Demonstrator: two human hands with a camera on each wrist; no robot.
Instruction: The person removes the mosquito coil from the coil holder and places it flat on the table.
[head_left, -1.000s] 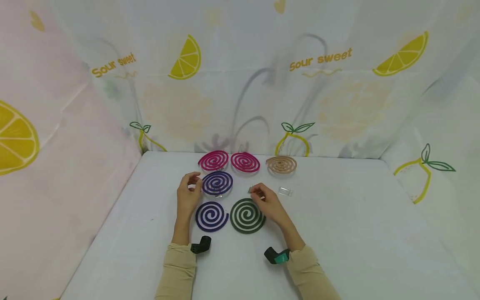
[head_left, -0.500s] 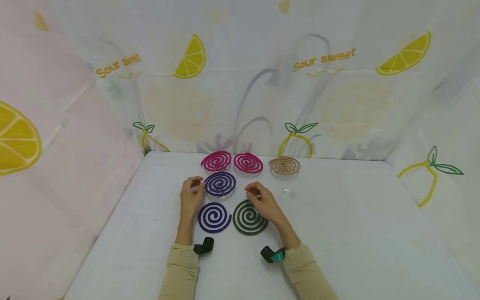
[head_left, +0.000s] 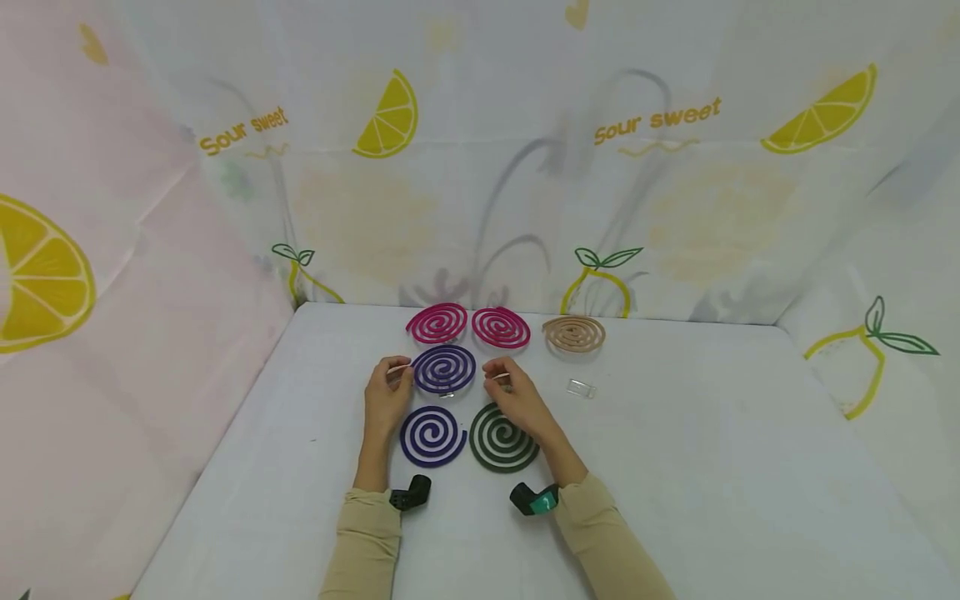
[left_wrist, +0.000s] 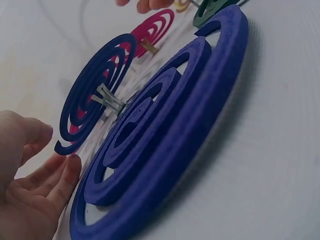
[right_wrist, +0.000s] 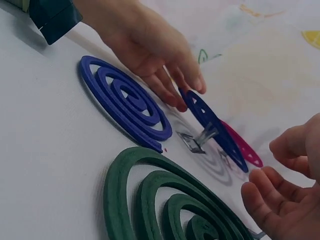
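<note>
A dark blue mosquito coil [head_left: 444, 369] stands tilted on a small metal stand [left_wrist: 111, 101]. My left hand [head_left: 388, 393] is at its left edge, with the thumb and fingers apart on either side of the coil's outer end. On the other side, my right hand [head_left: 519, 398] has loosely bent fingers, a small gap from the coil and nothing between them. A second blue coil [right_wrist: 125, 100] lies flat in front. Beside it lies a green coil [right_wrist: 120, 190], partly under the right hand in the head view.
Behind stand two pink coils [head_left: 437, 323] and a tan coil [head_left: 573, 333], all tilted. A small clear or metal stand [head_left: 581, 388] lies to the right on the white table [head_left: 712, 450]. A printed cloth [head_left: 480, 167] hangs at the back.
My right hand has moved left from above the green coil toward the raised blue coil. The left hand stays by that coil's left edge. The head view has shifted slightly.
</note>
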